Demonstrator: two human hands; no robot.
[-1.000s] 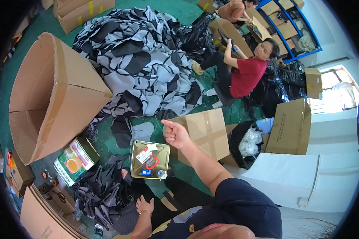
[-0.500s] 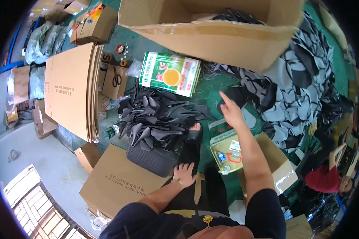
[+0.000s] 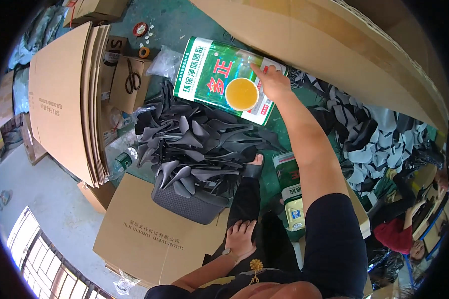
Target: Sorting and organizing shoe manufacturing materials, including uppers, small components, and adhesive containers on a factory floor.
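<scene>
A long brown corrugated cardboard box [image 3: 334, 45] slants across the far right, its smooth flap running toward the right edge. At the far left one stack of flattened cardboard sheets [image 3: 67, 94] stands on edge, the layered edges showing; a second, closed cardboard box [image 3: 149, 239] lies near, at the lower left, matte and plain. Between them sits a heap of dark grey, curved, pointed cut pieces [image 3: 199, 144], soft-looking and too many to count, spilling over a black mesh-textured basket [image 3: 189, 202]. More grey pieces [image 3: 379, 134] spread to the right. Just beyond the heap lies one flat, rectangular green metal can [image 3: 224, 79], glossy, with a round yellow-orange cap [image 3: 241, 94] on its face; it is in the far middle of the scene, below the long box. The right hand [image 3: 273, 82] is stretched out to the can's right end, fingers pressed together and laid on its top corner, index tip forward. A second, smaller green and cream tin [image 3: 290, 197] shows near the right arm. The left hand [image 3: 241, 237] rests near, on the dark trouser leg, fingers slightly spread and flat. One pair of scissors [image 3: 132, 76] lies on a small cardboard piece at the far left, and two tape rolls [image 3: 140, 30] lie on the green floor beyond.
</scene>
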